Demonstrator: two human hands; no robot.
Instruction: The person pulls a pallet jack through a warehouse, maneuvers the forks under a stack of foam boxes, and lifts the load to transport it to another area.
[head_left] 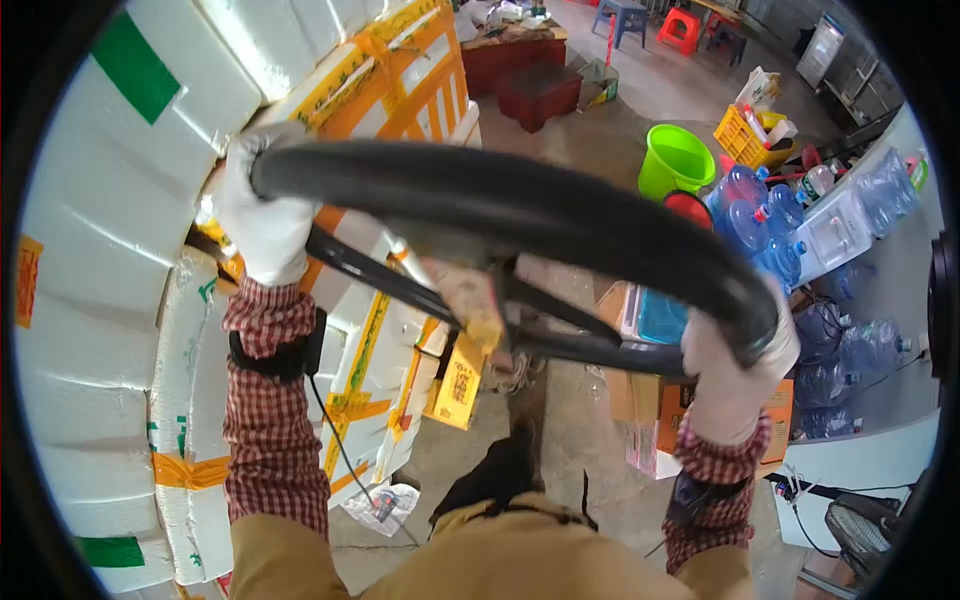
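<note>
A large black ring-shaped object with spokes, like a wheel [520, 195], is held up in front of me and partly blurred. My left hand [268, 205], in a white glove, grips its left end. Around its right end my right hand [740, 365] is closed, also gloved in white. Near the wheel's middle is a yellow tag or small box [460, 380] with dark print. Behind the wheel the centre is partly hidden.
White foam boxes [90, 290] with orange tape are stacked on the left. At right are a green bucket [675, 162], a yellow crate [750, 138], water bottles [745, 225] and a cardboard box [675, 415]. A fan [865, 530] stands lower right. Red furniture [540, 95] is farther back.
</note>
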